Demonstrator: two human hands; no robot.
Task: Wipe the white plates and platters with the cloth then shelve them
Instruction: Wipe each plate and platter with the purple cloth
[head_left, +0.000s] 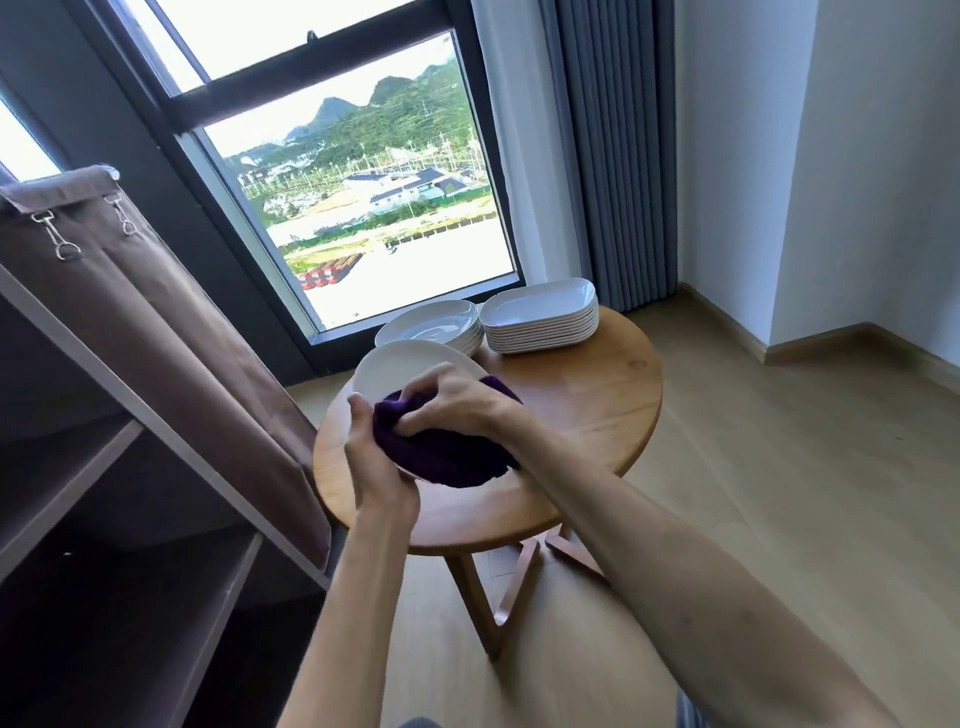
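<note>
Head view, looking down over both forearms at a round wooden table (597, 395) set before a tall window (363, 208). A white plate (410, 369) is held tilted above the near left part of the table, its pale face turned toward the viewer. The left hand (371, 457) grips the plate at its lower left edge, fingers curled round the rim and the thumb pointing up along the near side. The right hand (452, 402) is clamped on a dark purple cloth (441, 452), its fingers bunched into the fabric and pressing it against the lower part of the plate; the cloth covers that lower part and hangs slightly past the edge.

At the far side of the table stand two stacks, just beside each other. The stack of round plates (431, 325) lies on the left, directly behind the held plate, which partly hides it. The stack of rectangular platters (540, 319), with rounded corners, lies on the right and is the taller of the two.

To the left stands a fabric-covered shelf unit (130, 467), its brown front flap (171, 322) drawn aside and fitted with metal clips near the top; dark open shelves show inside. Grey curtains (613, 156) hang right of the window, beside a white wall. The floor (779, 467) is pale wood.
</note>
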